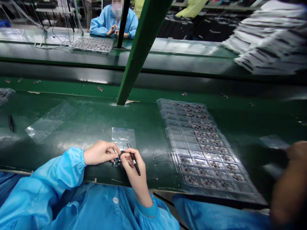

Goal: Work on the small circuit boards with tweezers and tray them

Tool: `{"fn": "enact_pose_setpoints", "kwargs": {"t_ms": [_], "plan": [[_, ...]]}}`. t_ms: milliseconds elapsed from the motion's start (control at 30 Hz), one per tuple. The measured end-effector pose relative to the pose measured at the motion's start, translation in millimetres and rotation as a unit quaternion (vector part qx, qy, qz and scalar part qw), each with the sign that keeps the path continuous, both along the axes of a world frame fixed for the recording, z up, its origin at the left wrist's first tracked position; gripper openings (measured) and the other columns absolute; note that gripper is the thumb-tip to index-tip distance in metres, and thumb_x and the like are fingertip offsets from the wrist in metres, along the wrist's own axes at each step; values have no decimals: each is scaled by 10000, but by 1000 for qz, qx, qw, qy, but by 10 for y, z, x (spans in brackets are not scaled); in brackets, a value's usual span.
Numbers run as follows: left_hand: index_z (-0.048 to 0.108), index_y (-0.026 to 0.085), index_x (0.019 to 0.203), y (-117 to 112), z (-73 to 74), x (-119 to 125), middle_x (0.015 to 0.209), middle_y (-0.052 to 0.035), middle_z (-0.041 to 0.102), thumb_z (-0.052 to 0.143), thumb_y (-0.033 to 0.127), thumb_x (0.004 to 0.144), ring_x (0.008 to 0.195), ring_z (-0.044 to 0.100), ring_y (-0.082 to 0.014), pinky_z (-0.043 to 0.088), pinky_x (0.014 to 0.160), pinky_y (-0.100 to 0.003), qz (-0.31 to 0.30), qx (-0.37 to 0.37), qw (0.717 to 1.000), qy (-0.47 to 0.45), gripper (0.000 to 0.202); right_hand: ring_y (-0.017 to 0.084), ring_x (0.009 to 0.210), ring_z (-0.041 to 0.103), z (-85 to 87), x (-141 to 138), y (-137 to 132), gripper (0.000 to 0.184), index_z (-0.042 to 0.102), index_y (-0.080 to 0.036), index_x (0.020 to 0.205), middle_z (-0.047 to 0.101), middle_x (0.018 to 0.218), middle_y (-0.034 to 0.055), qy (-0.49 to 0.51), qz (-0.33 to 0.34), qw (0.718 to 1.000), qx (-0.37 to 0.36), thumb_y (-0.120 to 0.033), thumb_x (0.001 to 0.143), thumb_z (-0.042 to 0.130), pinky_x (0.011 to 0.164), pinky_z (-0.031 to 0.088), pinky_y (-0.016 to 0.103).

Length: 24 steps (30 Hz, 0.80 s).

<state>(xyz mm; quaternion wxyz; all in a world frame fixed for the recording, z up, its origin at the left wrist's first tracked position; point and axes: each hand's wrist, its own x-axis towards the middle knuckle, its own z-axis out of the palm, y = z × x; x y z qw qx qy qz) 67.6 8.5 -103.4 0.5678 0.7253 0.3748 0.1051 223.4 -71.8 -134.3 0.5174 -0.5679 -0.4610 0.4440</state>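
The small component (pixel 117 162) sits between both hands — left hand (pixel 100 152) fingers pinch it, right hand (pixel 133 166) fingers grip tweezers (pixel 134 159).

Glossy green workbench (pixel 72 127), perhaps factory.

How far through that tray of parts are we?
Done, by the look of it: the tray's right columns and near rows hold parts. In hand: the left hand and right hand, holding tweezers, pinch one part. Left: the empty pockets at its far left.
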Motion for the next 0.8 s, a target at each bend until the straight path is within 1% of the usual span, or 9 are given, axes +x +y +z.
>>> {"fn": "enact_pose_setpoints", "kwargs": {"t_ms": [233,333,400,467,533,633,700,733,800], "plan": [[603,150,968,-21,-23,0,672,4,719,583,188,814,662,697,-149,502,661,-211,11,-25,1000,-1,159,130,663,615,-20,39,-11,177,528,-209,944,621,735,-12,52,14,998,-27,-282,818,629,649,506,224],[603,145,947,-50,-51,6,690,-5,717,585,208,810,671,695,-153,508,659,-220,17,-70,997,-13,152,139,657,620,-38,45,-18,199,539,-204,952,636,741,-1,55,22,998,-27,-315,820,640,664,519,240],[609,139,901,-5,-47,2,699,-15,713,603,246,801,673,689,-153,512,648,-225,17,-109,994,-25,147,150,660,629,-67,55,-22,221,557,-199,941,650,744,13,62,6,998,-30,-365,824,643,674,531,255],[615,133,865,148,-7,-35,691,-24,709,641,309,781,673,684,-159,520,654,-239,23,-122,992,-29,196,165,644,637,-114,63,-34,273,579,-194,938,664,728,31,76,-39,996,-31,-453,853,594,650,543,270],[623,130,864,438,66,-122,709,-42,713,680,366,749,684,683,-170,536,669,-261,66,-102,992,-30,269,169,579,620,-170,70,-54,381,608,-186,984,654,671,35,88,-90,992,-24,-539,890,496,583,537,273],[629,132,902,1109,185,-321,822,-73,727,702,372,728,745,688,-188,561,691,-279,215,-27,976,-31,305,138,493,549,-241,86,-77,465,639,-186,1097,612,650,19,64,-111,992,3,-563,909,443,521,500,254],[621,134,888,1624,249,-471,826,-60,722,670,305,754,761,687,-176,573,707,-277,330,69,941,-10,223,121,510,535,-272,102,-69,439,639,-194,1131,602,711,19,37,-107,993,15,-528,923,444,550,501,249],[604,132,843,1867,277,-549,754,-35,707,636,281,776,713,681,-156,576,686,-265,391,149,908,19,166,121,531,543,-282,109,-59,424,631,-193,1136,596,723,18,32,-106,994,16,-511,930,442,570,507,248],[531,128,753,2276,329,-717,588,3,619,551,226,816,608,641,-131,578,646,-279,440,217,870,47,119,127,572,565,-293,117,-30,393,612,-188,1112,583,715,11,41,-107,993,16,-492,935,437,583,517,243]]}}
